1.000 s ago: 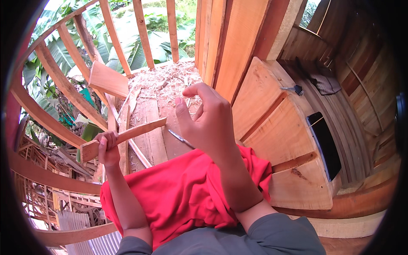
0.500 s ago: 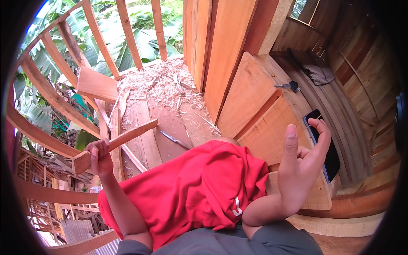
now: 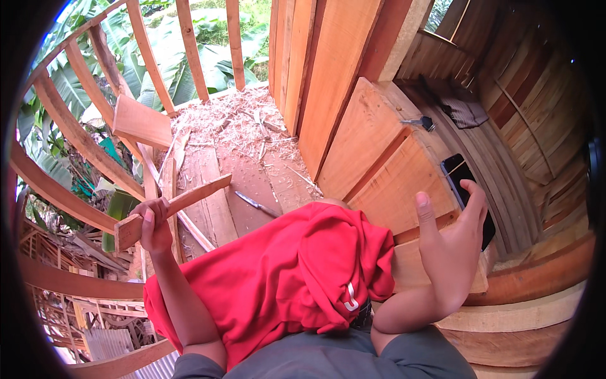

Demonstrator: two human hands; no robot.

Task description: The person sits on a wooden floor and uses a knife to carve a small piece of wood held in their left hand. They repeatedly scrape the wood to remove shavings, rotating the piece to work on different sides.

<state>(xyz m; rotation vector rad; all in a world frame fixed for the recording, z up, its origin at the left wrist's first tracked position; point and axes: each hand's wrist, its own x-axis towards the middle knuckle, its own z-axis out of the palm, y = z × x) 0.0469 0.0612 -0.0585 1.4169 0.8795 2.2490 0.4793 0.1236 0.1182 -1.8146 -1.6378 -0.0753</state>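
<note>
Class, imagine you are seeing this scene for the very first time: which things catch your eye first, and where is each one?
The big red cloth across the person's lap fills the lower middle. At left, the left hand grips a short wooden strip slanting up to the right; at right, the right hand is open, raised beside a dark phone lying on a plank. Beyond, wood shavings cover the floorboards.

Lower end of the flat black phone (image 3: 468,189) hidden behind the raised right hand (image 3: 451,243). Lap covered by crumpled red cloth (image 3: 284,278). Small dark metal tool (image 3: 420,122) on the pale plank too small to identify.
</note>
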